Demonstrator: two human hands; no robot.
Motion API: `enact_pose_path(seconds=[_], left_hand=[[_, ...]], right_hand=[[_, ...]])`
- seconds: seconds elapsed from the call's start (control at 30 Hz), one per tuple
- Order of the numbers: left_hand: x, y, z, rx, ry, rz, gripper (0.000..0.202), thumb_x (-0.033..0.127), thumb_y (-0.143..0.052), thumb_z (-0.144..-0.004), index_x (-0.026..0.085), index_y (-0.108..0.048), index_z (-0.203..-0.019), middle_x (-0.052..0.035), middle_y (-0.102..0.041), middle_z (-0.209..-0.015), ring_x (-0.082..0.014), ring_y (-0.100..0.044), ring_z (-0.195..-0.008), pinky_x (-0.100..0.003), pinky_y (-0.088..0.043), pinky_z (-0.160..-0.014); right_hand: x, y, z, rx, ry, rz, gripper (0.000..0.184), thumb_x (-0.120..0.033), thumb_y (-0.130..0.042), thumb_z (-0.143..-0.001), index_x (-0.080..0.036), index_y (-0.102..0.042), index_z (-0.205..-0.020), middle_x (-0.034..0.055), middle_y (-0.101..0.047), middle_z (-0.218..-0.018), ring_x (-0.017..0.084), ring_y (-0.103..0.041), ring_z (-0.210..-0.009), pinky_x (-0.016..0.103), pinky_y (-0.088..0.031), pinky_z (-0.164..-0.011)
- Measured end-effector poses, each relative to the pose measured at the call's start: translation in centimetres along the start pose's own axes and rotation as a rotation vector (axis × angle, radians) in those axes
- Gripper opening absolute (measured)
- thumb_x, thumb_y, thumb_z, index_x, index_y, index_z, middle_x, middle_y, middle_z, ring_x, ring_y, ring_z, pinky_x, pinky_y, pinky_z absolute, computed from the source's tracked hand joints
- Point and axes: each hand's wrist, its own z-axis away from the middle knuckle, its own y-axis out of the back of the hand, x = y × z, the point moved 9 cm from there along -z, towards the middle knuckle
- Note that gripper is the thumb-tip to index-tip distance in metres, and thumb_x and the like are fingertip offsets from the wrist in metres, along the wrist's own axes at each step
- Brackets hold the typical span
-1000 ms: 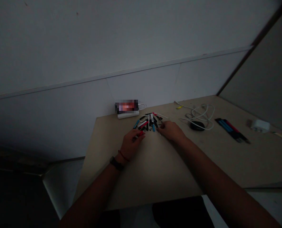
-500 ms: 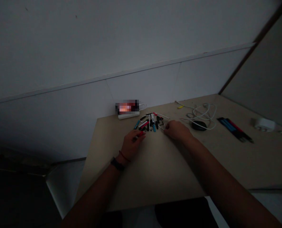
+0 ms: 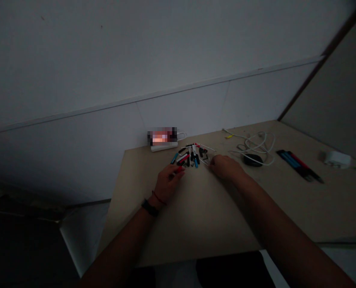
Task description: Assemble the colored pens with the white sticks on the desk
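Observation:
My left hand [image 3: 168, 180] is closed on a red pen barrel [image 3: 179, 170] at the near left of a loose pile of pen parts. My right hand [image 3: 225, 167] rests at the pile's right side, with fingers pinched at one end of a thin white pen refill [image 3: 203, 163]; its fingertips are partly hidden. Between the hands lie black, red and blue barrels, among them a blue and white piece [image 3: 195, 157], with white refills and small dark clips [image 3: 205, 157]. The light is dim, so small parts are hard to make out.
Behind the pile, a lit phone with a blurred screen [image 3: 162, 137] leans on a white block [image 3: 164, 147] by the wall. To the right are a coiled white cable [image 3: 266, 144], a black mouse-like object [image 3: 252, 160], several pens [image 3: 299, 165] and a white adapter [image 3: 337, 159].
The view has shifted slightly, so everything sits a little lower and further right. Both hands keep almost the same pose and place beside the pile.

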Motion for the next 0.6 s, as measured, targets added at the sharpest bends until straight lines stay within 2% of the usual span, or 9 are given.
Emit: enact_pose_path(seconds=[0.23,0.33,0.6], left_hand=[[0.0,0.0,-0.1,0.010,0.004,0.002,0.019,0.034,-0.064,-0.091,0.019,-0.075,-0.095,-0.0064,-0.073,-0.095,-0.0165,-0.067,-0.084,-0.025,-0.051,-0.069],[-0.1,0.1,-0.1,0.012,0.005,0.007,0.020,0.035,-0.064,-0.091,0.019,-0.075,-0.095,-0.0061,-0.073,-0.095,-0.0163,-0.066,-0.083,-0.024,-0.050,-0.067],[-0.1,0.0,0.0,0.003,0.010,0.001,0.022,0.037,-0.063,-0.091,0.019,-0.075,-0.095,-0.0066,-0.073,-0.096,-0.0168,-0.067,-0.083,-0.026,-0.052,-0.069]], right_hand=[[0.1,-0.3,0.0,-0.042,-0.023,0.032,0.035,-0.025,-0.045,-0.094,-0.012,-0.073,-0.111,0.0226,-0.071,-0.117,0.030,-0.069,-0.105,0.034,-0.051,-0.082],[0.0,-0.5,-0.1,-0.038,-0.014,0.039,0.033,-0.025,-0.046,-0.094,-0.013,-0.072,-0.110,0.0223,-0.071,-0.116,0.029,-0.070,-0.103,0.032,-0.051,-0.079],[0.9,-0.1,-1.4,0.090,0.006,-0.106,0.029,-0.027,-0.049,-0.093,-0.014,-0.071,-0.106,0.0195,-0.073,-0.106,0.028,-0.069,-0.100,0.032,-0.047,-0.079]])
